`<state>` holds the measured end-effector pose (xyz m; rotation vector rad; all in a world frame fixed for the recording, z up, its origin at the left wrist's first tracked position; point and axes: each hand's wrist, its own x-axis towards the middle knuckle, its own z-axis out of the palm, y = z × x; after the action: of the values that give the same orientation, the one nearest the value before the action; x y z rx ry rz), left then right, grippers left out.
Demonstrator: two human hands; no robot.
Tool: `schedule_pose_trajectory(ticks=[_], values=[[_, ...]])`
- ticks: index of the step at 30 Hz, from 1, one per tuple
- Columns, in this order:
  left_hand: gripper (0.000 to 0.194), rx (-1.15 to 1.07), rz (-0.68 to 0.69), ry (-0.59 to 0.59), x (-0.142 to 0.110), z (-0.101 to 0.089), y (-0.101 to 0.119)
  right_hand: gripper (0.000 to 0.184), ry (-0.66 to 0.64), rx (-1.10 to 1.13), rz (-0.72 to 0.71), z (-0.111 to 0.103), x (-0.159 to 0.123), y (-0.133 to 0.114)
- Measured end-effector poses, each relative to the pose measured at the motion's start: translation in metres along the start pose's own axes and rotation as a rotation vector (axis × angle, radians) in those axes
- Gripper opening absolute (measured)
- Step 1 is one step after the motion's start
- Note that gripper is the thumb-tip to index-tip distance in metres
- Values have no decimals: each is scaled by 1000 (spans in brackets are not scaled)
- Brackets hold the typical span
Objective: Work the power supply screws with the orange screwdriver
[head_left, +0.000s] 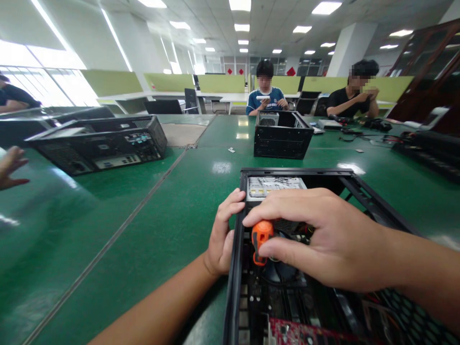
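Observation:
An open black computer case (235, 282) lies on its side in front of me. My left hand (223, 235) grips its left wall, fingertips at the rim and thumb against the side. Over the interior, my right hand (323, 235) holds an orange and black screwdriver (263, 237) by its handle, between thumb and fingers. The screwdriver's tip is hidden. A silver power supply (276, 184) sits at the case's far left corner, partly behind my right hand. A red circuit board (302, 333) shows at the near end, with dark cables and parts between.
Another black case (282, 139) stands farther back on the green table (161, 230), before a seated person (268, 96). More cases (118, 143) are at left, near another person's hand (12, 167). A person (354, 96) sits at right behind cables and parts.

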<state>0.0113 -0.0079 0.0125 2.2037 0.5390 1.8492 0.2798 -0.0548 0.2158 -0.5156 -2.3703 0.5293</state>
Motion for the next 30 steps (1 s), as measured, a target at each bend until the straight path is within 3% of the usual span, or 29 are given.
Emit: schedule_pose_trajectory(ticks=[5, 12, 17, 20, 26, 30], values=[[54, -38, -149, 42, -14, 7, 0, 39, 23, -31, 13, -2, -3, -3], [53, -9, -38, 21, -7, 0, -2, 21, 0, 16, 54, 0, 2, -2], [54, -4, -77, 25, -6, -2, 1, 39, -36, 31, 76, -2, 1, -4], [55, 5, -32, 18, -6, -2, 0, 45, -26, 25, 81, -4, -1, -5], [57, -3, -11, -3, -2, -4, -1, 19, -1, 31, 130, -2, 0, -4], [55, -9, 3, 27, -3, -3, -5, 12, -4, 55, 40, -2, 1, -4]])
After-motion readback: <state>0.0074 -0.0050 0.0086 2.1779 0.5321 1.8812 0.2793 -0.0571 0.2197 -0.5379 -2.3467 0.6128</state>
